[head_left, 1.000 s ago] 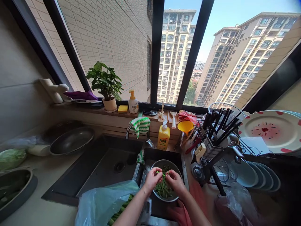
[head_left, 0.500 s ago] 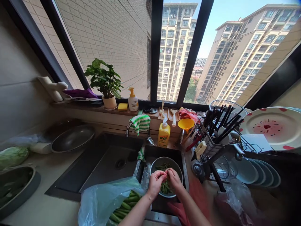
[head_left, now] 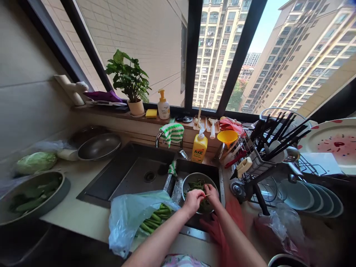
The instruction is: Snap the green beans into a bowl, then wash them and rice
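Both hands meet over a round metal bowl [head_left: 184, 181] in the right sink basin. Cut pieces of green bean [head_left: 198, 184] lie in the bowl. My left hand [head_left: 194, 201] is closed, thumb and fingertips pinching one end of a thin green bean [head_left: 207, 195]. Its other end is in the closed fingers of my right hand [head_left: 212, 193]. The bean is small and partly hidden by the fingers. Left of the basin, an open plastic bag [head_left: 126, 211] holds several long green beans [head_left: 155, 218]. A red rubber glove [head_left: 233, 222] lies under my right forearm.
The left basin [head_left: 139, 174] has a drain. A tap wears a striped cloth [head_left: 171, 132]. A yellow soap bottle [head_left: 199, 149] stands behind the bowl. On the right is a dish rack [head_left: 256, 167] with chopsticks and a knife; on the left, a wok [head_left: 99, 146] and a pan of leaves [head_left: 41, 215].
The view has tilted down and shifted left, so things sit higher and farther right in the picture. My hands have drawn slightly apart, and the thin bean now shows between them.
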The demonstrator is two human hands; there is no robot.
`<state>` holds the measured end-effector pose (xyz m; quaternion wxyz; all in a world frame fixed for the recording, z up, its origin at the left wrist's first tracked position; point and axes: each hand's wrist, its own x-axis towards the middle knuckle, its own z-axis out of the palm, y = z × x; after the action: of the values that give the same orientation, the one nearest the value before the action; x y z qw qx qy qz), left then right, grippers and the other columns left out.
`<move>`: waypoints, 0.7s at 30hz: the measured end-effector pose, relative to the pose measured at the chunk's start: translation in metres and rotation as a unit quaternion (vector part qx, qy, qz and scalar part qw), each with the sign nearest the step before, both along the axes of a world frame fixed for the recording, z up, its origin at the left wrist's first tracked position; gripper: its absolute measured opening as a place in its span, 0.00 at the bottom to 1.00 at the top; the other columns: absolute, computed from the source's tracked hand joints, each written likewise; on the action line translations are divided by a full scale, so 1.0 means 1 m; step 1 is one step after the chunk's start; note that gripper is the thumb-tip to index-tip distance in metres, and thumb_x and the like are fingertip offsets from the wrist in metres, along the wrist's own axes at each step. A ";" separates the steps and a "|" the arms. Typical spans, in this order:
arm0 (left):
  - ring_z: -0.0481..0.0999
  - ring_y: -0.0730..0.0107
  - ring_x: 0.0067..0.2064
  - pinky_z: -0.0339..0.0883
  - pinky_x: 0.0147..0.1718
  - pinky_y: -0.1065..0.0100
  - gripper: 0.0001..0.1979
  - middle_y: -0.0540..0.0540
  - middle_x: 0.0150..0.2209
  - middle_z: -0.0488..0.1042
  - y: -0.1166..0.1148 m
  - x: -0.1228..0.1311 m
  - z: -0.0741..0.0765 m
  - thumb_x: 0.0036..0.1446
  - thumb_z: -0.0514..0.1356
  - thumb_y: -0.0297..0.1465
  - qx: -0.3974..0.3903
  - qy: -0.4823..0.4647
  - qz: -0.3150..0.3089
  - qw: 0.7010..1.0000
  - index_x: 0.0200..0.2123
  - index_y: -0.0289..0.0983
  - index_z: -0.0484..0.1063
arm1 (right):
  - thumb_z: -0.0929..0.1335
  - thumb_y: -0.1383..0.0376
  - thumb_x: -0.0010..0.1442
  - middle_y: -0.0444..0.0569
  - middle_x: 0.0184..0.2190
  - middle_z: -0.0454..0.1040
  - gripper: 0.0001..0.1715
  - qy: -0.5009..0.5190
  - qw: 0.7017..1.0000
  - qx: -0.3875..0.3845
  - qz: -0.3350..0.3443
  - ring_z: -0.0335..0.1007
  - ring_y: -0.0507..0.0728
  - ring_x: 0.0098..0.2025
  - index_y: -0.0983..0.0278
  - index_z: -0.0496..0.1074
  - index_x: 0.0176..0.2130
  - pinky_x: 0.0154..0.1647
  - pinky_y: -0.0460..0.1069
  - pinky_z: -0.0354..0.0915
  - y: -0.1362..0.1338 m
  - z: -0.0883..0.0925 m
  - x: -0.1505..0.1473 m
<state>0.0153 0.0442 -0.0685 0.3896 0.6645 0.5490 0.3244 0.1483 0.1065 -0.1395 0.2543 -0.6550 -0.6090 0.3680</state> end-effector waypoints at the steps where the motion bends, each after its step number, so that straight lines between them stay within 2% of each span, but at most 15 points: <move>1: 0.72 0.63 0.39 0.64 0.42 0.63 0.13 0.45 0.34 0.75 0.004 0.000 -0.002 0.50 0.53 0.21 -0.034 0.046 -0.008 0.998 0.35 0.38 0.74 | 0.57 0.57 0.55 0.57 0.37 0.74 0.25 -0.010 1.000 -0.008 0.005 0.70 0.60 0.39 0.69 0.70 0.43 0.38 0.52 0.62 -0.001 -0.002 0.003; 3: 0.72 0.61 0.44 0.62 0.46 0.61 0.19 0.43 0.41 0.73 0.011 -0.001 -0.010 0.45 0.57 0.18 -0.072 0.058 0.009 0.996 0.41 0.38 0.73 | 0.60 0.59 0.54 0.57 0.42 0.73 0.26 -0.060 0.998 -0.027 0.015 0.69 0.60 0.44 0.68 0.67 0.50 0.43 0.52 0.62 -0.002 -0.008 0.009; 4: 0.71 0.59 0.46 0.62 0.48 0.60 0.20 0.42 0.47 0.70 0.012 -0.003 -0.015 0.44 0.58 0.19 -0.087 0.059 0.022 0.994 0.42 0.38 0.72 | 0.60 0.61 0.53 0.57 0.43 0.73 0.27 -0.090 0.996 -0.014 0.011 0.68 0.60 0.45 0.68 0.67 0.51 0.44 0.52 0.61 -0.003 -0.012 0.012; 5: 0.70 0.57 0.48 0.61 0.48 0.59 0.21 0.40 0.52 0.65 0.010 -0.005 -0.018 0.44 0.60 0.19 -0.099 0.066 0.023 0.993 0.44 0.38 0.71 | 0.60 0.62 0.53 0.57 0.44 0.73 0.27 -0.109 0.994 -0.005 0.014 0.69 0.60 0.45 0.68 0.67 0.51 0.44 0.52 0.62 -0.003 -0.015 0.015; 7: 0.67 0.56 0.51 0.60 0.50 0.59 0.21 0.38 0.58 0.57 -0.003 -0.010 -0.019 0.46 0.60 0.22 -0.076 0.081 0.011 0.994 0.46 0.38 0.70 | 0.59 0.63 0.53 0.58 0.43 0.74 0.26 -0.142 0.989 -0.011 0.028 0.70 0.61 0.43 0.68 0.69 0.50 0.42 0.53 0.63 -0.004 -0.017 0.021; 9: 0.66 0.59 0.52 0.60 0.51 0.61 0.17 0.38 0.56 0.60 -0.028 -0.016 -0.009 0.51 0.57 0.25 -0.015 0.079 -0.006 0.997 0.46 0.36 0.70 | 0.59 0.61 0.53 0.59 0.41 0.75 0.25 -0.157 0.987 -0.010 0.031 0.70 0.63 0.41 0.68 0.72 0.46 0.40 0.54 0.64 -0.010 -0.010 0.024; 12: 0.70 0.65 0.48 0.61 0.49 0.67 0.13 0.42 0.44 0.72 -0.080 -0.037 0.013 0.56 0.53 0.28 0.057 0.051 -0.041 0.996 0.44 0.36 0.71 | 0.59 0.57 0.54 0.58 0.39 0.75 0.24 -0.114 0.992 0.052 0.008 0.70 0.63 0.40 0.67 0.74 0.42 0.41 0.54 0.63 -0.028 0.016 0.014; 14: 0.71 0.66 0.44 0.63 0.46 0.67 0.13 0.43 0.40 0.75 -0.116 -0.061 0.024 0.58 0.50 0.29 0.053 0.063 -0.008 0.997 0.43 0.37 0.72 | 0.60 0.54 0.54 0.57 0.39 0.75 0.24 -0.033 0.994 0.100 0.019 0.70 0.61 0.40 0.67 0.73 0.41 0.41 0.53 0.64 -0.048 0.039 -0.005; 16: 0.71 0.64 0.44 0.61 0.46 0.64 0.13 0.43 0.39 0.75 -0.145 -0.091 0.028 0.58 0.50 0.29 0.033 0.123 0.056 0.990 0.42 0.38 0.72 | 0.61 0.53 0.55 0.55 0.37 0.75 0.24 0.059 0.989 0.097 0.095 0.71 0.59 0.37 0.66 0.72 0.42 0.39 0.51 0.65 -0.072 0.059 -0.033; 18: 0.68 0.60 0.47 0.59 0.47 0.60 0.13 0.42 0.41 0.74 -0.164 -0.118 0.027 0.57 0.51 0.26 0.010 0.204 0.106 0.973 0.43 0.37 0.71 | 0.61 0.54 0.56 0.52 0.34 0.75 0.20 0.116 0.962 0.033 0.245 0.71 0.57 0.33 0.63 0.71 0.42 0.35 0.49 0.65 -0.097 0.073 -0.065; 21: 0.69 0.57 0.46 0.58 0.45 0.56 0.16 0.39 0.40 0.73 -0.180 -0.143 0.022 0.56 0.47 0.23 -0.056 0.311 0.128 0.940 0.44 0.36 0.70 | 0.60 0.60 0.58 0.48 0.30 0.75 0.14 0.079 0.910 0.005 0.407 0.69 0.55 0.30 0.60 0.72 0.38 0.33 0.48 0.63 -0.127 0.078 -0.105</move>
<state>-0.1281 -0.1357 -0.0463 0.1909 0.6335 0.7406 0.1177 0.0428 -0.0208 -0.0617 0.1329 -0.3179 -0.8027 0.4868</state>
